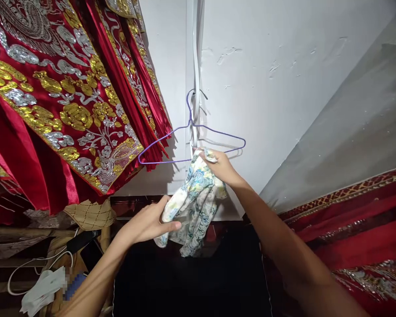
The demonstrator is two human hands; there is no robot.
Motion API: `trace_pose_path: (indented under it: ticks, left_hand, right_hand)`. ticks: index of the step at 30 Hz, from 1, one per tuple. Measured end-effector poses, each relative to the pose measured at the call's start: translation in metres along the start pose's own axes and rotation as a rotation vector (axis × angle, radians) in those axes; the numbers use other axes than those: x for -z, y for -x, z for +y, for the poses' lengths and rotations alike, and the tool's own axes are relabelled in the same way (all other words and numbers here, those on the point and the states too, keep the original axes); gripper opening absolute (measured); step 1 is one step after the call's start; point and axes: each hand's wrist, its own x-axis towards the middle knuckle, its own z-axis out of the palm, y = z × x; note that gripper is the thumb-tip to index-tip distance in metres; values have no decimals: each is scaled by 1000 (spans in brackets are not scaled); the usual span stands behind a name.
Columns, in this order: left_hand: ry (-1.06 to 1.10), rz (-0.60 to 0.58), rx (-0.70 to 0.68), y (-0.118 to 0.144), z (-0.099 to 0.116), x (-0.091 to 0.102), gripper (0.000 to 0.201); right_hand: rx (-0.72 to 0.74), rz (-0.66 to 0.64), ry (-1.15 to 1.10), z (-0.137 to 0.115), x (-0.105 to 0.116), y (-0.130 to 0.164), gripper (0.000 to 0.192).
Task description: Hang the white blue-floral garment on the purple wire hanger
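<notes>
A floral garment (201, 185) in white, blue, green and yellow hangs bunched between my hands; its exact kind does not show. At its top, my right hand (218, 165) pinches the cloth just below the hanger's bottom bar. Lower down, my left hand (156, 222) grips the garment's left edge between thumb and fingers. Behind and above them, a purple wire hanger (165, 136) hangs by its hook from a white pole or cable run (196, 57) on the wall. The cloth overlaps part of the hanger's lower bar.
Red costumes (79, 101) with gold and silver sequins hang at the left. A white wall (251, 79) stands ahead. At lower left lie a white cable (16, 268), dark devices (89, 255) and a pale wrapper (44, 290). Red fabric (359, 242) fills the lower right.
</notes>
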Motion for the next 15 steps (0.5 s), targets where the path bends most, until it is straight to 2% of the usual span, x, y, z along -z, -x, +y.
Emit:
trace_pose_path:
  ticks: [2, 5, 10, 13, 15]
  left_hand:
    - [-239, 16, 76, 6, -1, 9, 47]
    - [-458, 63, 139, 8, -14, 17, 19]
    - [-475, 123, 43, -1, -40, 44, 38]
    - [-514, 257, -12, -12, -43, 69, 45]
    - [-505, 330, 1, -21, -40, 83, 46]
  right_hand:
    - [-72, -94, 90, 19, -1, -2, 29]
    - [-109, -134, 179, 31, 9, 6, 24]
    - [-158, -166, 206, 9, 34, 19, 31]
    - [-165, -206, 195, -8, 40, 20, 37]
    - [-186, -241, 158, -14, 41, 20, 41]
